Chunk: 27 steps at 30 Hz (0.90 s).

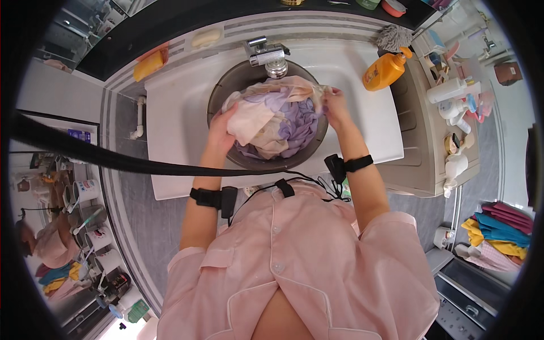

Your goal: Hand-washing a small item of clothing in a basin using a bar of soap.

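A grey metal basin (216,95) sits in the white sink (182,127), under a chrome faucet (268,55). Bunched wet-looking fabric in purple and cream (297,127) fills much of it. My left hand (222,131) grips the pale, cream-pink part of the cloth (250,119) at the basin's left side. At the upper right rim, my right hand (334,105) pinches another edge of the cloth, which stretches between both hands over the basin. The fingers of my left hand are partly hidden by fabric.
An orange pump bottle (384,70) stands on the sink's right side. Further right, bottles (446,90) crowd a beige washing machine lid (414,127). Bar soap (206,38) and a yellow sponge (148,67) lie behind the sink. A black strap (127,163) crosses the view.
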### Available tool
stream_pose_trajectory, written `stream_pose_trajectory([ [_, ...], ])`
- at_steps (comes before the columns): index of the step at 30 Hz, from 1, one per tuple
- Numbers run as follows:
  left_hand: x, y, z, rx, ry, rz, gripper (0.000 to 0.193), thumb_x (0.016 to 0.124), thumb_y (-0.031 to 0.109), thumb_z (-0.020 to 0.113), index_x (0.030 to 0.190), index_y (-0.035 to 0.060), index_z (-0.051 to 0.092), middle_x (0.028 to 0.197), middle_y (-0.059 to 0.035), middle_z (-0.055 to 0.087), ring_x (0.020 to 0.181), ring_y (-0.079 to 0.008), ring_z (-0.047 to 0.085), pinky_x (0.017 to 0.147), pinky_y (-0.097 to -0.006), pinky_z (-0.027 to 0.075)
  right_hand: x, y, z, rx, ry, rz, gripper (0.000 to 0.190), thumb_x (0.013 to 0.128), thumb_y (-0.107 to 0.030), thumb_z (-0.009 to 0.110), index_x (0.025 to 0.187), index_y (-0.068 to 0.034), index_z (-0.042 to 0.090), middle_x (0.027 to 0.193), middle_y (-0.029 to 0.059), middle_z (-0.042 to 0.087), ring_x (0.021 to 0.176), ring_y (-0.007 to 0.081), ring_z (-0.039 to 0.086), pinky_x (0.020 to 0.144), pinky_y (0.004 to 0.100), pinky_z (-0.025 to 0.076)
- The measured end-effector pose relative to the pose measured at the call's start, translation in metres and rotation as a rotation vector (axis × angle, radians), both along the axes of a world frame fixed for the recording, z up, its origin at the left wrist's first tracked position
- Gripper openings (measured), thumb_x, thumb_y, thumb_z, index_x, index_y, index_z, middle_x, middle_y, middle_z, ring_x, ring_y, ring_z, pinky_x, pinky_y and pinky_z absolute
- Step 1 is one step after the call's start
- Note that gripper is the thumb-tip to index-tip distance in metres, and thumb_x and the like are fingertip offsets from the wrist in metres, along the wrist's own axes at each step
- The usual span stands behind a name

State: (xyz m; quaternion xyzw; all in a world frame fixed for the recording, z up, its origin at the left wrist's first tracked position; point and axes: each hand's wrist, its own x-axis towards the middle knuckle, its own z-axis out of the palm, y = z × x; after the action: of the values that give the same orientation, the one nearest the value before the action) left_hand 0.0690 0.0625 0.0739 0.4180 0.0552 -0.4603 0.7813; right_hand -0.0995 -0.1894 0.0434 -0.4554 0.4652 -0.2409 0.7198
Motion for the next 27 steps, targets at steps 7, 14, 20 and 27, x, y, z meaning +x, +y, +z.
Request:
stream_pose_trajectory([
  [7, 0.014, 0.022, 0.021, -0.138, -0.099, 0.017, 0.041, 0.085, 0.004, 0.052, 0.125, 0.0063, 0.044, 0.111, -0.0152, 0.055, 0.097, -0.0217, 0.059, 0.078, -0.031, 0.05, -0.027, 0.012, 0.024, -0.626, 0.065, 0.512, 0.032, 0.082, -0.022, 0.061, 0.111, -0.009, 0.055, 0.085, 0.0071, 0.057, 0.076, 0.0181, 0.058, 0.068, 0.0299, 0.046],
  [14, 0.002, 0.02, 0.048, 0.701, -0.756, -0.587, 0.054, 0.078, 0.032, 0.067, 0.121, 0.0043, 0.051, 0.112, -0.0202, 0.054, 0.092, -0.0241, 0.06, 0.073, -0.031, 0.05, -0.044, -0.024, -0.002, -0.994, 0.436, 0.674, 0.036, 0.075, -0.031, 0.069, 0.1, -0.007, 0.063, 0.079, 0.0135, 0.057, 0.078, 0.0292, 0.058, 0.069, 0.033, 0.047],
  [20, -0.024, 0.018, 0.017, 1.059, -2.004, -0.381, 0.07, 0.061, 0.045, 0.074, 0.113, 0.0017, 0.055, 0.095, -0.0209, 0.054, 0.082, -0.0316, 0.057, 0.07, -0.0394, 0.047, -0.042, -0.008, 0.054, -0.146, -0.062, 0.37, 0.034, 0.085, -0.03, 0.058, 0.106, -0.004, 0.057, 0.095, 0.0065, 0.058, 0.085, 0.0178, 0.057, 0.076, 0.033, 0.046],
  [27, -0.01, 0.01, 0.003, 1.074, -1.926, -0.415, 0.032, 0.073, 0.027, 0.066, 0.093, 0.0024, 0.063, 0.095, -0.0108, 0.052, 0.091, -0.0281, 0.053, 0.076, -0.0387, 0.043, -0.038, 0.0, 0.074, 0.081, -0.513, 0.204, 0.027, 0.089, -0.017, 0.048, 0.111, -0.002, 0.051, 0.102, 0.0077, 0.059, 0.098, 0.02, 0.056, 0.09, 0.0333, 0.042],
])
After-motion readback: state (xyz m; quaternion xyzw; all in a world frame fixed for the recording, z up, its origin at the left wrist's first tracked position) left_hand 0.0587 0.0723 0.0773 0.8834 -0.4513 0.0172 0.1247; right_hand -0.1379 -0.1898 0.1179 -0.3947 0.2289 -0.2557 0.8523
